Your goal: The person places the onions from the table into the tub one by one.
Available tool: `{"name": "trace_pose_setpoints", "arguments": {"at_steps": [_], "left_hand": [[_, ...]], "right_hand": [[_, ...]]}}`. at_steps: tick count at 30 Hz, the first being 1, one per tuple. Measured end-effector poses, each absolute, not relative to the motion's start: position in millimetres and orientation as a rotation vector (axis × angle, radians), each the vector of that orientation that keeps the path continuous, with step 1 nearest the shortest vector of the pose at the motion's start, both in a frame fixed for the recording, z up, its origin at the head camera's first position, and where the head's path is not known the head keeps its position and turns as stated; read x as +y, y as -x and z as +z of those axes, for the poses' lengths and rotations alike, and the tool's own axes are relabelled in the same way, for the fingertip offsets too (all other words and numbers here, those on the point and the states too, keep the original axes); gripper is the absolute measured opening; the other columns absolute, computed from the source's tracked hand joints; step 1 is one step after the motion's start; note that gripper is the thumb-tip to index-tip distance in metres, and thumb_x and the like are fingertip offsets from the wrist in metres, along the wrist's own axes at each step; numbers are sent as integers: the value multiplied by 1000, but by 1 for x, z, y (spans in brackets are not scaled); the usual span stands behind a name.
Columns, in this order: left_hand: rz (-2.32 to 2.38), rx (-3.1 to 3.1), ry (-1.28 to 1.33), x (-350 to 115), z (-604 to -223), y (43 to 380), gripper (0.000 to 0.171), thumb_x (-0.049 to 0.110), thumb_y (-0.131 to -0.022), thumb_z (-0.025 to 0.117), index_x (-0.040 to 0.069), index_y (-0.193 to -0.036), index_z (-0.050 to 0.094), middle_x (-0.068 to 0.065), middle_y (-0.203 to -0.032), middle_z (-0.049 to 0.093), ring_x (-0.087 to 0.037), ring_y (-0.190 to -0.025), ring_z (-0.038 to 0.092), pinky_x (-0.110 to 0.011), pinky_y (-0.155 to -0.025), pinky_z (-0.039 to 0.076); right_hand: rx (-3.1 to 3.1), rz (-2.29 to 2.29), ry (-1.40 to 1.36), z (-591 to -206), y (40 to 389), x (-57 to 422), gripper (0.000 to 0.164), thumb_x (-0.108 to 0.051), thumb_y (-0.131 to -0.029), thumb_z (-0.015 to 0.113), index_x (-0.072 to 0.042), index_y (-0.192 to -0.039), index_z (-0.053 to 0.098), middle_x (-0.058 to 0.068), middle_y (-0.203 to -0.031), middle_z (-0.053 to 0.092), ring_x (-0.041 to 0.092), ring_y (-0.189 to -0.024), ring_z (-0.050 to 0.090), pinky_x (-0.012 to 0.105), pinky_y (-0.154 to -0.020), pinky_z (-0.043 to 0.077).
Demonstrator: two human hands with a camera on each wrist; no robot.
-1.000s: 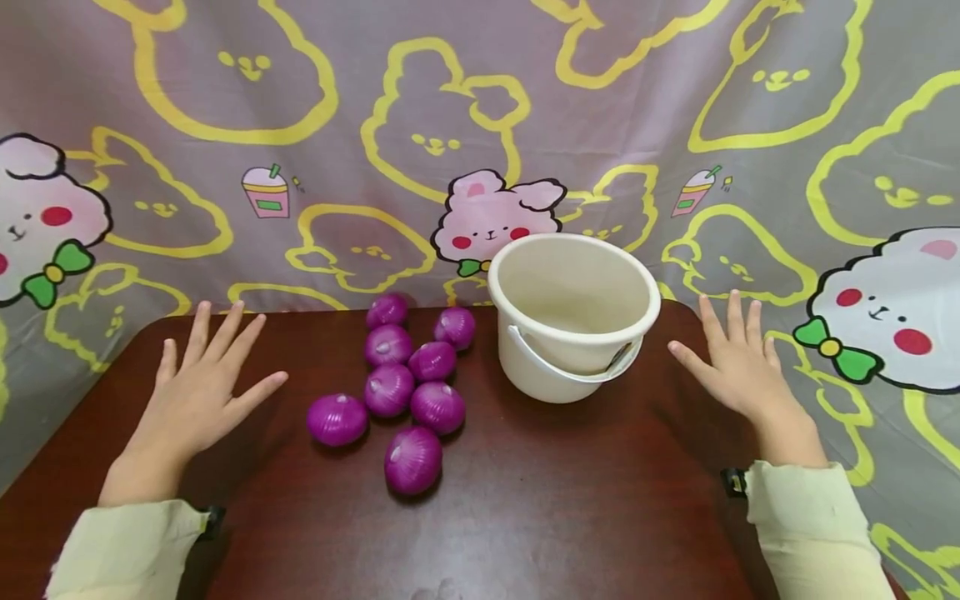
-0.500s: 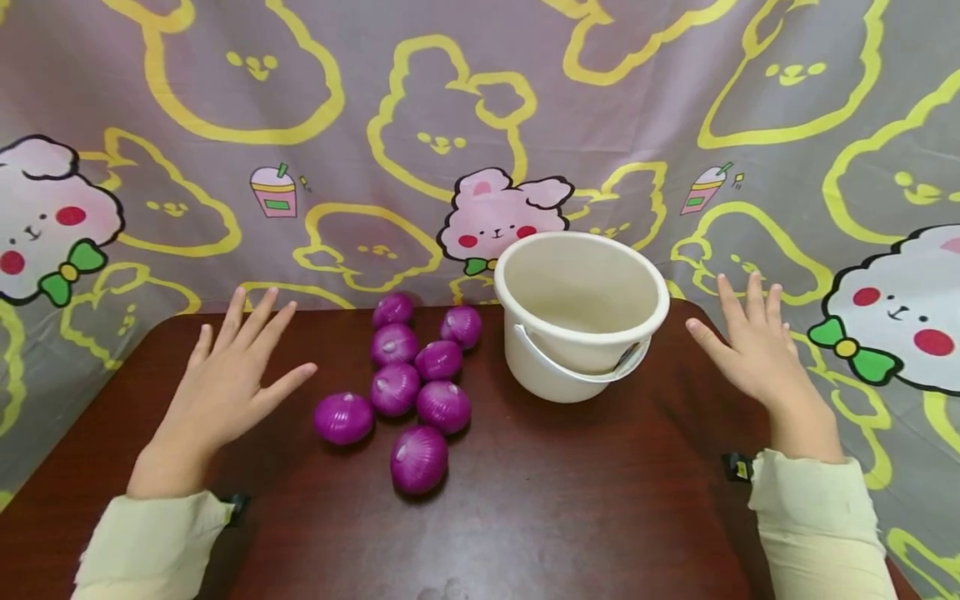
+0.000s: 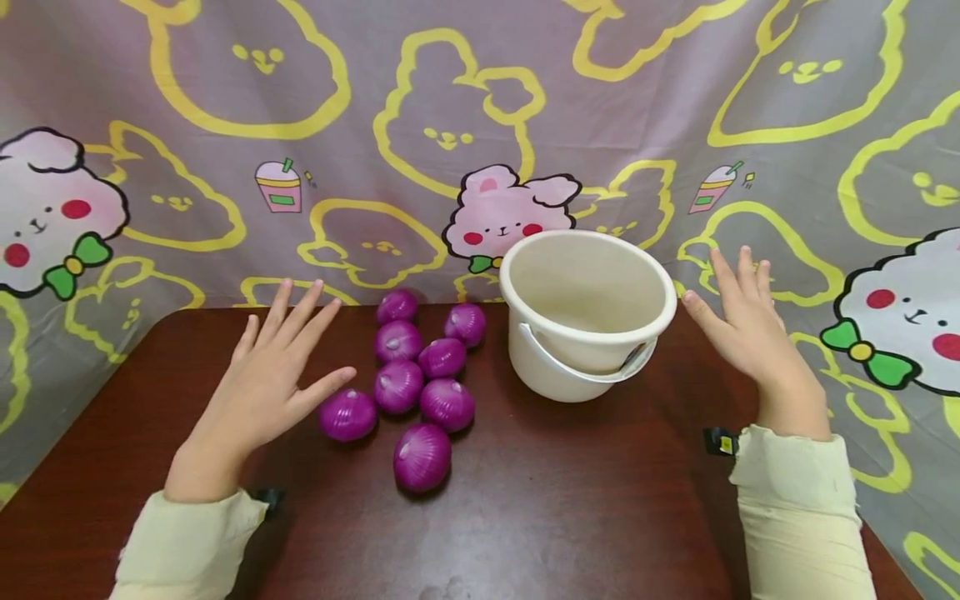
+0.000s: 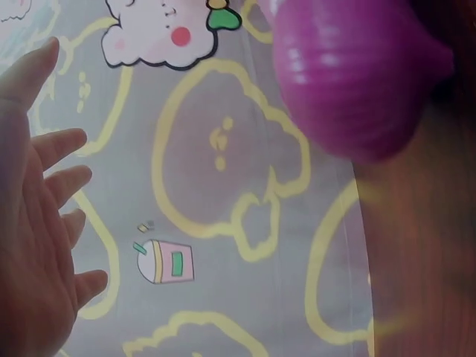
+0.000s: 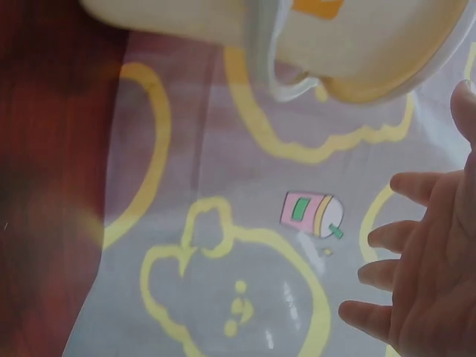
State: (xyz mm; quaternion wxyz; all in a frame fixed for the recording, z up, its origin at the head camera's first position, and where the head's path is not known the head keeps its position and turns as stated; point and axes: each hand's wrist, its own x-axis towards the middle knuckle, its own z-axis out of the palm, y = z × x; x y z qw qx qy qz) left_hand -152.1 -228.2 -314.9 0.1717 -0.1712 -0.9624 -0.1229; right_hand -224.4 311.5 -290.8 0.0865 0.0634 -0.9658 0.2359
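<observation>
My left hand [image 3: 262,387] is spread above the table, its thumb overlapping the leftmost purple onion [image 3: 349,416] in the head view. Nothing is in it. Several more purple onions lie in a loose cluster, among them the nearest onion [image 3: 422,457] at the front. In the left wrist view one onion [image 4: 349,82] looms large at the upper right, apart from the fingers. My right hand [image 3: 753,342], also spread and holding nothing, is raised just right of the cream bucket [image 3: 558,367]. The bucket stands upright, its handle hanging down in front; the right wrist view shows its rim [image 5: 416,93].
Everything stands on a dark reddish-brown table [image 3: 525,533]. A grey curtain [image 3: 630,108] with cartoon bears hangs directly behind the table's back edge. Black wrist straps show at both sleeves [image 3: 795,492].
My left hand has moved right toward the onions, until its thumb overlaps the leftmost one. My right hand has risen slightly. The onions and bucket keep their places; the view has shifted a little.
</observation>
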Motion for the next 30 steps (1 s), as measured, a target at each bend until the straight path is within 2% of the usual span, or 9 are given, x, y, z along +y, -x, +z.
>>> {"name": "trace_pose_setpoints", "arguments": {"at_steps": [3, 9, 11, 17, 21, 26, 30], "left_hand": [[-375, -2726, 504, -222, -316, 152, 85, 54, -91, 63, 25, -159, 22, 3, -169, 9, -26, -156, -5, -69, -118, 10], [-418, -2710, 531, -211, -318, 153, 88, 53, -90, 65, 24, -160, 20, 3, -169, 9, -25, -157, -5, -67, -119, 11], [-432, -2703, 552, -207, -318, 153, 88, 52, -89, 66, 24, -159, 21, 3, -169, 10, -26, -157, -4, -68, -119, 12], [-464, -2688, 656, -192, -321, 148, 89, 53, -88, 68, 29, -159, 21, 5, -168, 15, -25, -157, 3, -71, -115, 20], [-482, -2614, 759, -182, -322, 145, 91, 49, -85, 73, 27, -159, 24, 3, -166, 23, -26, -156, 9, -71, -112, 26], [-486, -2519, 894, -170, -326, 145, 90, 47, -82, 76, 17, -155, 34, -3, -162, 32, -27, -155, 15, -60, -116, 31], [-494, -2524, 941, -163, -332, 146, 88, 49, -83, 75, 15, -155, 35, -4, -161, 35, -26, -155, 17, -54, -119, 30]], "right_hand": [[-2857, 755, -237, -287, 227, 304, 80, -53, -101, 40, -20, -161, -2, 11, -163, -24, 37, -147, -32, 82, -107, -2], [-2800, 821, -287, -288, 230, 293, 78, -51, -100, 46, -23, -161, 6, 2, -166, -19, 32, -149, -29, 82, -106, 0], [-2754, 860, -307, -290, 230, 291, 76, -47, -100, 47, -21, -161, 10, 2, -166, -17, 32, -150, -27, 81, -108, -2], [-2624, 998, -373, -291, 232, 281, 71, -41, -101, 49, -18, -160, 17, 4, -168, -8, 31, -153, -20, 75, -113, -7], [-2595, 1063, -381, -291, 235, 271, 71, -45, -100, 50, -22, -160, 20, -2, -169, -4, 26, -154, -17, 72, -115, -7], [-2585, 1108, -399, -294, 239, 262, 71, -48, -99, 50, -23, -159, 22, -4, -168, -2, 25, -155, -14, 70, -117, -6], [-2586, 1130, -425, -301, 241, 260, 71, -46, -99, 50, -19, -159, 22, -1, -169, -1, 28, -155, -14, 70, -117, -6]]}}
